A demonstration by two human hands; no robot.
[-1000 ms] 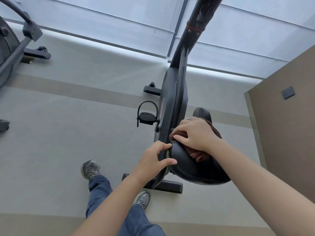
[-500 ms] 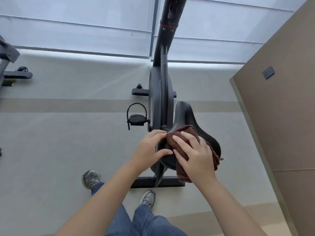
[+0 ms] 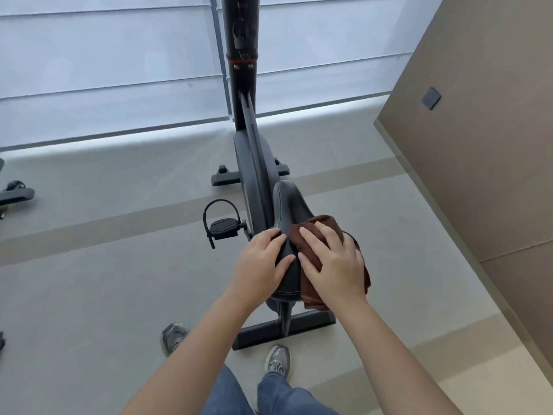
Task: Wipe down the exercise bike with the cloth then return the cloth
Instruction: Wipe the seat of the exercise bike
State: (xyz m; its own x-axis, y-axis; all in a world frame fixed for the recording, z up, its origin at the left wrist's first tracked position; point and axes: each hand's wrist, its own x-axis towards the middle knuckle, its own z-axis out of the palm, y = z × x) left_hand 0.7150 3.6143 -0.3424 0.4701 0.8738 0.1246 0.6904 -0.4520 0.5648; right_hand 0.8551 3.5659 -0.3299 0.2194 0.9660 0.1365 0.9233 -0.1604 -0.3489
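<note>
A black exercise bike (image 3: 250, 163) stands upright on the grey floor in front of me, its black padded saddle (image 3: 288, 211) nearest. A brown cloth (image 3: 323, 223) is draped over the right half of the saddle. My right hand (image 3: 332, 262) lies flat on the cloth with fingers spread, pressing it onto the saddle. My left hand (image 3: 260, 262) rests on the saddle's left side, fingers over the top and thumb on the seat. The left pedal (image 3: 223, 227) with its strap sticks out to the left.
A brown wall (image 3: 484, 145) with a dark switch plate (image 3: 431, 98) rises close on the right. Window blinds (image 3: 104, 70) run along the back. Part of another machine's base (image 3: 15, 194) sits at the far left. My feet (image 3: 278, 362) stand behind the bike's rear stabiliser bar (image 3: 284, 327).
My right hand has flattened out on the cloth and slid it toward the saddle's right side. My left hand stays on the saddle's left edge. My view has swung to face the bike squarely.
</note>
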